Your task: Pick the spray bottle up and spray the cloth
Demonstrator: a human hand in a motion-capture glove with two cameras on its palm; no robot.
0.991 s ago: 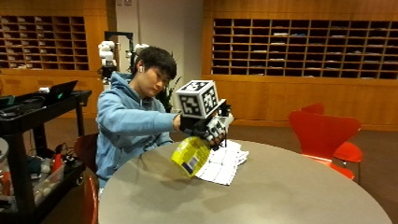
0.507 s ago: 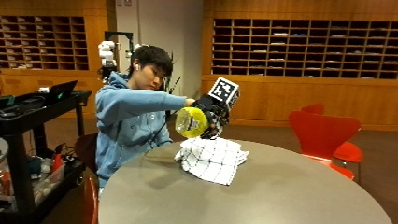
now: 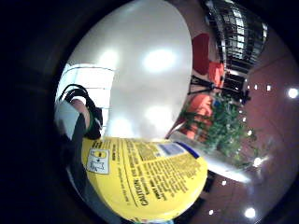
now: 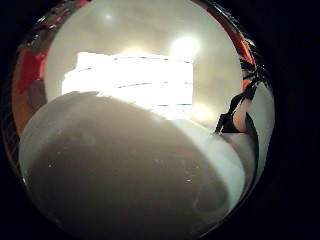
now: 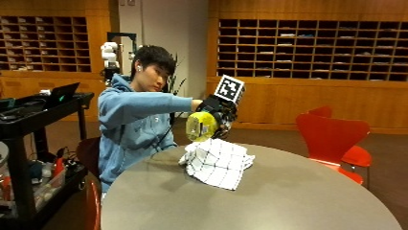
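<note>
In the outside view a yellow spray bottle [image 5: 201,126] hangs tilted in the air, gripped by the gloved right hand [image 5: 215,108] just above the white checked cloth [image 5: 217,162]. The cloth lies crumpled on the round grey table [image 5: 300,196] near its far edge. The little finger side palm view shows the bottle's yellow label [image 3: 149,177] close to the palm, with the cloth [image 3: 96,88] on the table below. In the thumb side palm view a pale rounded part of the bottle [image 4: 125,170] fills much of the picture, the cloth [image 4: 135,80] beyond it.
A red chair [image 5: 334,139] stands at the table's right side. A black cart [image 5: 38,143] with gear stands at the left. Wooden pigeonhole shelves line the back wall. A potted plant [image 3: 224,130] shows in the little finger side palm view.
The hand has lifted the bottle from low by the cloth to above it and tilted it over; since half a second ago it has barely shifted.
</note>
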